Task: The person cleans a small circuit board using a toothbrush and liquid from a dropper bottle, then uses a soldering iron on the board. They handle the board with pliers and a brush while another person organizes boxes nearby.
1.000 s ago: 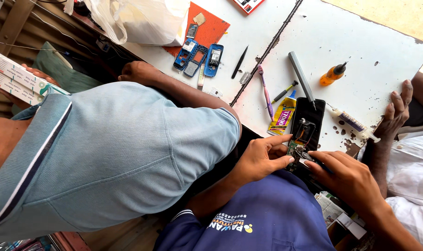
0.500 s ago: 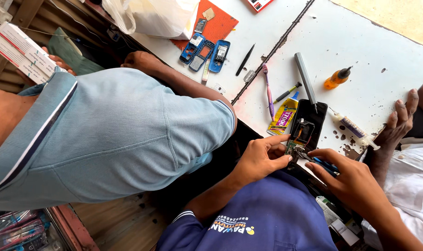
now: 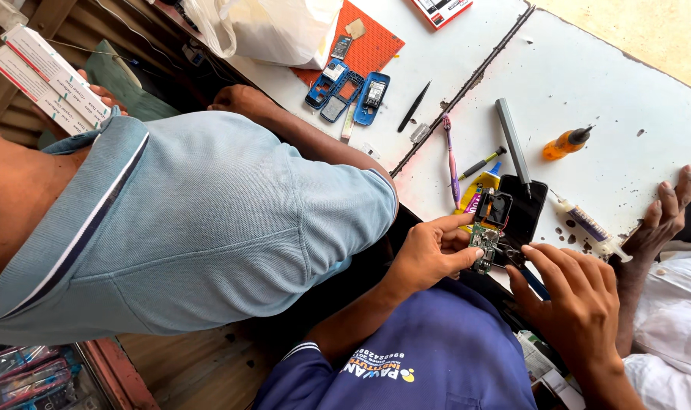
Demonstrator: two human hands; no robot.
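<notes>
Left hand: pinching green circuit board at its left edge, thumb and fingers closed on it.
Right hand: fingers curled around a blue-handled tool, tip at board's right side.
Board loc.: near edge of white bench, just over a black phone lying flat.
Beside phone: yellow glue tube to left, grey rod far side, syringe to right.
Far bench: orange bottle, pink toothbrush, black tweezers, blue phone shells on orange mat.
Others: person in light blue shirt at left; another person's hand resting on bench at right.
</notes>
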